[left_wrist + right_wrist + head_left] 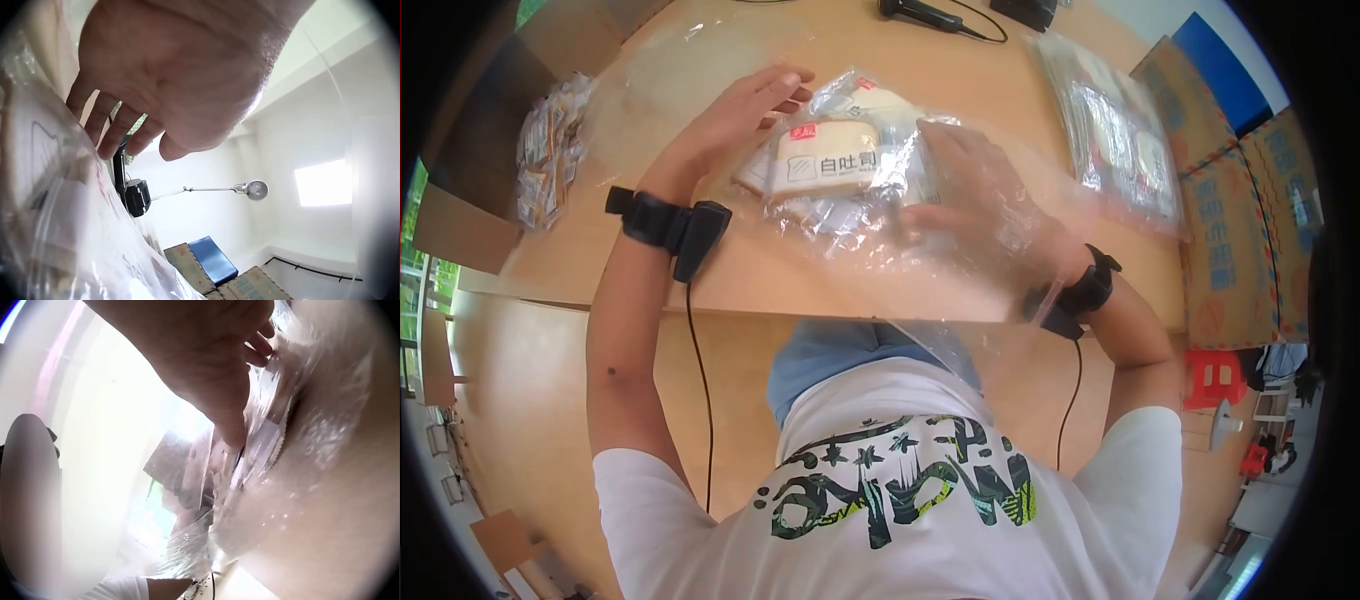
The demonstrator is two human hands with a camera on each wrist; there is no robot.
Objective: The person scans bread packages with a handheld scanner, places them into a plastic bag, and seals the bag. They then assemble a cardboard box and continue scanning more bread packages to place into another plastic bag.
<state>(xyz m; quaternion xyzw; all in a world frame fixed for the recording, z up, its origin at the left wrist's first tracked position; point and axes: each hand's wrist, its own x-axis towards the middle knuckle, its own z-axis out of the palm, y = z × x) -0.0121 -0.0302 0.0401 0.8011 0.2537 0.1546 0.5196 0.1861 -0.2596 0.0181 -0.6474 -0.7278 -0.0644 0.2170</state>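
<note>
Packaged slices of white bread (830, 158) lie stacked inside a large clear plastic bag (870, 245) on the table. Printed Chinese lettering and a red label mark the top pack. My left hand (762, 103) is at the far left side of the stack, its fingers extended and nothing in its grasp; the left wrist view shows its palm (169, 75) above the crinkled plastic. On the right side, my right hand (985, 180) lies beneath the bag's film. Its fingers rest against the packs with the thumb spread apart, and the right wrist view shows the thumb (231, 434) beside the wrappers.
Flat bagged bread packs (1115, 140) are stacked at the right, near cardboard boxes (1235, 230). To the left, small wrapped sachets (550, 150) lie by an open carton (465, 210). A black scanner (922, 14) with a cable sits at the far edge.
</note>
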